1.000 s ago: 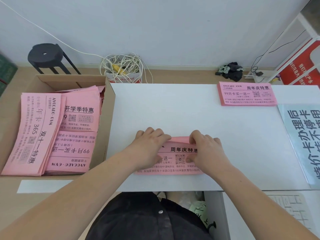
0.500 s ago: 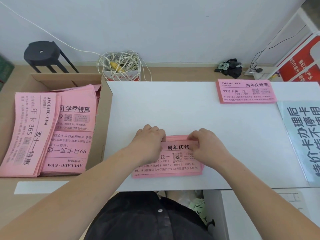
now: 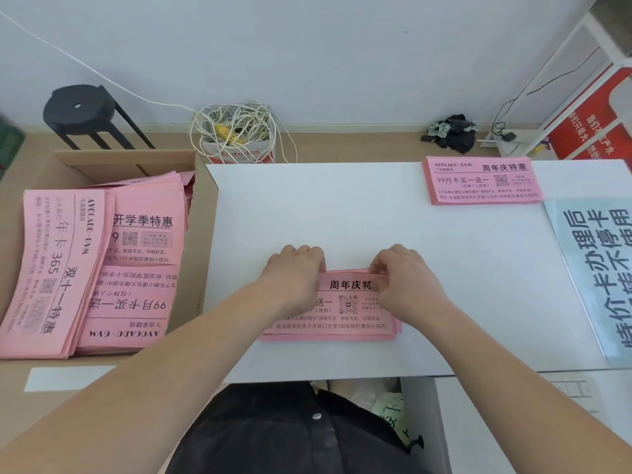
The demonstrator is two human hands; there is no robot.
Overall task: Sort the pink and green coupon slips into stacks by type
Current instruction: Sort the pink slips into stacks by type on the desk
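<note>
A small stack of pink coupon slips (image 3: 345, 319) lies near the front edge of the white table (image 3: 342, 213). My left hand (image 3: 294, 275) rests curled over the stack's left half. The fingers of my right hand (image 3: 403, 278) pinch the far edge of the top slip. A second neat pink stack (image 3: 480, 181) sits at the table's far right. To the left, a cardboard box (image 3: 205, 213) holds mixed pink slips (image 3: 92, 268) lying in different directions. A green slip (image 3: 393, 415) shows under the table by my lap.
A pale blue printed sign (image 3: 595, 268) lies on the table's right side. Behind the table stand a black stool (image 3: 80, 111), a tub of tangled white cable (image 3: 239, 131), dark cloth (image 3: 451, 131) and red signs (image 3: 595, 121) against the wall.
Both hands have slid a little toward the stack's far edge, and the right fingers now pinch the top slip's edge there. The stack itself stays put.
</note>
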